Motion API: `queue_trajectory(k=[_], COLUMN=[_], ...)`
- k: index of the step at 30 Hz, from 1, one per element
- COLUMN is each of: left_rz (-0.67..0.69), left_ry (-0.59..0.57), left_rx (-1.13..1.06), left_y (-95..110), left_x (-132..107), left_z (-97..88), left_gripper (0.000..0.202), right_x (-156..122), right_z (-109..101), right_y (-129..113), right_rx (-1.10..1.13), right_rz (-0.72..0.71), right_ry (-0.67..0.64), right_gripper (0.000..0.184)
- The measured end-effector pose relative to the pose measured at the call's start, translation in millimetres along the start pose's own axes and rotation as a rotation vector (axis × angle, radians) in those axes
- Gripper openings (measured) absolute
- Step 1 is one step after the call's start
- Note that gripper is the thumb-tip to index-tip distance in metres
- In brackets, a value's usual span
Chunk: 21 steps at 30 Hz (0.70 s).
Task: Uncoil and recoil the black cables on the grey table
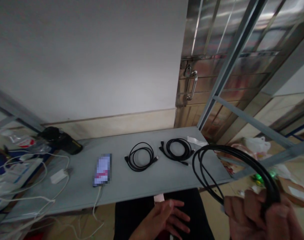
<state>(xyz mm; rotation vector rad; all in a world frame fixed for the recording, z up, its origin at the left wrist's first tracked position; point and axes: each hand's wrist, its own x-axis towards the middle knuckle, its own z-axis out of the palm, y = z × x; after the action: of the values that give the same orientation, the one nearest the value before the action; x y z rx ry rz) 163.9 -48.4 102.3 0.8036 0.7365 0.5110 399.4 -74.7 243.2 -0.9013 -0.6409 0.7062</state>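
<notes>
At the lower right, my right hand point(259, 213) is closed around a coiled black cable point(238, 150), held up off the shelf's front edge. Loops of that cable hang out to the left of the fist. My left hand point(164, 216) rests over my lap, fingers stretched and apart, with nothing seen in it. A coiled black cable with connectors point(141, 157) lies flat on the grey shelf point(131, 186). Right of it lies a thicker bundle of black cable point(179, 149), its plug ends sticking out.
A phone point(102, 170) with a white cord lies left of the coils. Further left are a white adapter point(58, 176), tangled white cords, a black bottle-like object point(64, 141) and a clear plastic bottle point(29, 141). A grey metal post point(224, 73) rises at the right.
</notes>
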Motion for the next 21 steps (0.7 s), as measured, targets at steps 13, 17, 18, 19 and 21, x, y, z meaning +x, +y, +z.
queue_trajectory(k=[13,17,18,19,21], left_rz=[0.362,0.59,0.62,0.639,0.669], left_ry=[0.448,0.752,0.814,0.876,1.001], left_rx=[-0.186,-0.421,-0.454,-0.48,-0.515], left_y=[32.4,60.6,65.8,70.1,76.3], left_x=[-48.1,-73.0,-80.7,-89.1,-107.6], left_z=[-41.7,-67.8,-75.3,-83.2,-99.6], left_gripper=[0.042,0.048,0.05,0.05,0.049], right_x=[11.2,32.2,39.3,46.8,62.0], right_z=[-0.1,-46.2,-58.4,-70.4,-93.8], right_y=[34.8,67.2,72.9,76.7,78.4], right_rx=[-0.136,-0.439,-0.462,-0.46,-0.403], right_rz=[-0.021,0.031,0.035,0.04,0.032], right_ry=[-0.238,-0.24,-0.207,-0.163,-0.048], right_gripper=[0.024,0.038,0.04,0.041,0.04])
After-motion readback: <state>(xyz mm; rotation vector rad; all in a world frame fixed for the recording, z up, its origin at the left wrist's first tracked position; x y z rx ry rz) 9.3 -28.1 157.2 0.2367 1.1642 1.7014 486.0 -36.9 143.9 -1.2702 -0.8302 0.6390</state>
